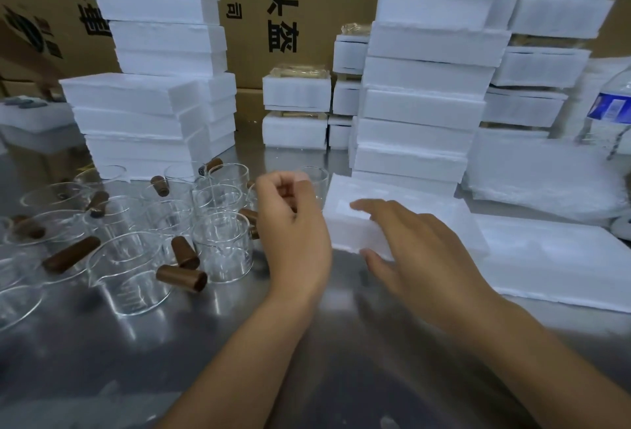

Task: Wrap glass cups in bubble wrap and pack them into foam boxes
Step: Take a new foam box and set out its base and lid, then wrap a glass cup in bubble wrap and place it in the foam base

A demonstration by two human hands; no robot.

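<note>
Foam box (pixel 368 189) sat in the right grip (pixel 423 244), thumb on its near side and fingers across the top face, with the box down on the desk (pixel 102 360). Left grip (pixel 293 223) was curled narrow with nothing seen in it, just beside the glass cups (pixel 222 247). These stood bare, brown-handled, on the desk at left.

Read it as box-staging, no cup wrapped yet. Next move likely calls for opening the box, then taking one cup to wrap.

Foam box stacks (pixel 426 104) stood behind. Carton (pixel 290 70) read "P头盔" and "限公司". Bottle (pixel 611 107) label was unreadable.
</note>
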